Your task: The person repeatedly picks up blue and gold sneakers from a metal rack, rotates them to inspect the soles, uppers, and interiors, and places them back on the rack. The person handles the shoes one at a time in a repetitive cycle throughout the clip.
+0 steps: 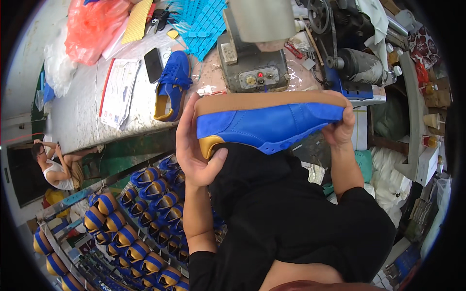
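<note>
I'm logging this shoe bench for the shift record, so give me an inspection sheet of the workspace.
Surface: grey worn bench top.
Job's things: blue leather shoe with tan sole and gold heel, held sideways.
Clutter: second blue laced shoe, black phone, papers, orange plastic bag.
Grippers: left hand at the heel, right hand at the toe.
Cables: nothing seen.
Surroundings: grey machine, rack of blue-and-gold shoes, seated person.

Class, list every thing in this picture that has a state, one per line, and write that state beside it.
Blue shoe: held sideways, tan sole up, gripped at both ends.
Left hand: closed on the gold heel end.
Right hand: closed on the toe end.
Second blue shoe: lying on the grey table, laced.
Phone: flat, screen dark.
Racked shoes: packed in rows.
</note>
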A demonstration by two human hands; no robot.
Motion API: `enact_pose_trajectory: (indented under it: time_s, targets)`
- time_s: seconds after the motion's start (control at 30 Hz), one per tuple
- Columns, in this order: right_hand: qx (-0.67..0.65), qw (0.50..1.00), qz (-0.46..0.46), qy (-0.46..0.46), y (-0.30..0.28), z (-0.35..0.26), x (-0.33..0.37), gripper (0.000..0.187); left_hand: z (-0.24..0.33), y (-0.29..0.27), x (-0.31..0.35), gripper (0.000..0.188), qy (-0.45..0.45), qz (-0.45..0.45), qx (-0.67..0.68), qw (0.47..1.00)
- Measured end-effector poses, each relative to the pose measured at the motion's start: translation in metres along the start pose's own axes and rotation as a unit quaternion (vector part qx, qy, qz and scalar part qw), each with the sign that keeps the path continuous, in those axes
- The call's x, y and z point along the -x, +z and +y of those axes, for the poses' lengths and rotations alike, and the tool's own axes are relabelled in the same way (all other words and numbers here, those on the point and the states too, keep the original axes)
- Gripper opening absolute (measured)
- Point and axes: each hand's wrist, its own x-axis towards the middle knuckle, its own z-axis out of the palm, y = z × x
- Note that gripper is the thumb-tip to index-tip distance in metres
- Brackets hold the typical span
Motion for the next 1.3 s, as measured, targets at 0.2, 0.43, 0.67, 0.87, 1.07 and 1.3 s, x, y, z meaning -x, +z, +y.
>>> enact_pose_trajectory:
  time_s: [0.2,0.43,0.67,0.87,1.07,1.3]
  targets:
    - [0.073,0.989,0.123,-0.037,-0.013,-0.031,-0.009,0.085,-0.021,0.018,-0.027,0.094,-0.007,-0.029,0.114,0.993]
    - [0.128,0.982,0.027,-0.137,-0.016,-0.060,-0.014,0.082,-0.028,0.029,-0.042,0.103,-0.013,0.010,0.133,0.991]
    - [0.035,0.991,-0.028,-0.125,-0.021,-0.064,-0.033,0.064,-0.031,0.026,-0.061,0.099,-0.052,0.018,0.128,0.990]
    - [0.069,0.990,0.053,-0.107,-0.001,-0.072,-0.038,0.065,-0.042,0.022,-0.072,0.091,-0.080,0.031,0.110,0.990]
    - [0.039,0.998,0.008,-0.058,0.017,-0.064,-0.044,0.059,-0.045,-0.002,-0.066,0.088,-0.101,0.078,0.125,0.984]
    - [0.032,0.997,-0.071,-0.022,0.040,-0.048,-0.050,0.049,-0.039,-0.041,-0.042,0.082,-0.073,0.106,0.090,0.988]
